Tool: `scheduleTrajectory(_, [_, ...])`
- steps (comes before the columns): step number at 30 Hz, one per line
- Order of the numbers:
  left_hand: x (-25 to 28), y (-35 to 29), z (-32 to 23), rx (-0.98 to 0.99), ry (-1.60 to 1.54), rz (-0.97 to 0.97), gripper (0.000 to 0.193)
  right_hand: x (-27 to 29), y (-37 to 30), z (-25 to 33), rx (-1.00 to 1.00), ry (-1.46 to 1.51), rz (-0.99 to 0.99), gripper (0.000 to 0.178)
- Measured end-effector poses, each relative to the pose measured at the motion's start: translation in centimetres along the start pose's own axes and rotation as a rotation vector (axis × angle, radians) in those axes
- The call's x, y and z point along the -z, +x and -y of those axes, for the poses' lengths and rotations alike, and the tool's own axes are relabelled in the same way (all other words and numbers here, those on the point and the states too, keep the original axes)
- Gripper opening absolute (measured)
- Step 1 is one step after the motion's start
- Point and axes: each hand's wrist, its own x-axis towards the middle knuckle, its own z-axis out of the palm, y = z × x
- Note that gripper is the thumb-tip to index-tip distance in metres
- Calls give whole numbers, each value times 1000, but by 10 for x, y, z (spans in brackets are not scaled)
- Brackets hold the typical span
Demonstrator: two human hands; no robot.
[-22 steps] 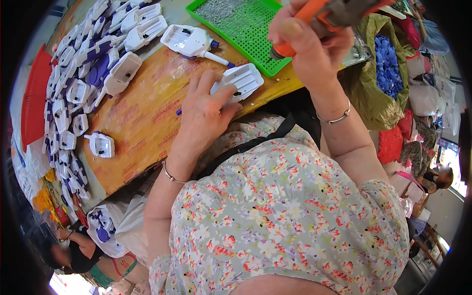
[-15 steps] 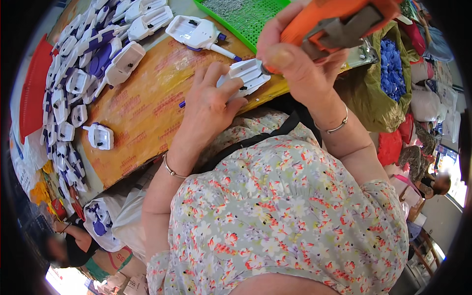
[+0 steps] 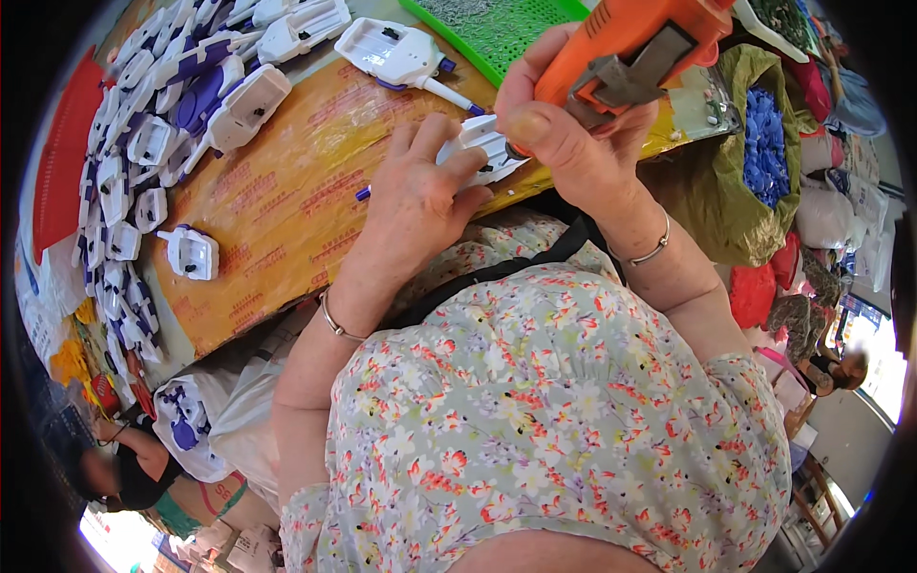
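Observation:
My left hand (image 3: 420,196) steadies a white plastic housing (image 3: 485,138) near the table's front edge, fingers over its left part, which they hide. A thin purple tip (image 3: 363,193) sticks out left of that hand. In my right hand (image 3: 587,158) is an orange power screwdriver (image 3: 616,53), thumb and fingers wrapped round it. Its dark nose meets the right end of the housing; the exact contact spot is hidden. Just beyond lies another white housing (image 3: 401,53) with a long stem and purple tips.
A heap of white and purple housings (image 3: 239,110) covers the table's left side; one small housing (image 3: 191,253) lies apart. At the back stands a green tray (image 3: 506,48) of small metal pieces. An olive bag (image 3: 697,210) with blue parts (image 3: 764,143) sits right. Another person (image 3: 143,468) is lower left.
The screwdriver has tilted and shifted slightly left and down, its nose staying by the housing. The rest of the view has shifted slightly. Both hands keep their holds.

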Motion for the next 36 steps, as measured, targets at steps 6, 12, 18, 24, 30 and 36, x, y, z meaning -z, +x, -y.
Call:
scheduleTrajectory(6, [0,1,-2,4,18,11,34,0,0,-3,-25,4,7,26])
scheduleTrajectory(12, [-1,-1,-1,-7,29,5,33,-2,-1,-6,-34,-91,47,21])
scheduleTrajectory(18, [-3,-2,4,-28,-9,2,32,2,-7,-13,93,-214,148,23])
scheduleTrajectory(24, [10,-9,3,63,14,34,36,3,0,6,-34,71,-1,32])
scheduleTrajectory(30, [45,-33,-2,437,215,127,48,22,17,41,41,36,-90,39])
scheduleTrajectory(36, [56,-31,7,578,315,33,54,30,26,8,10,144,-259,25])
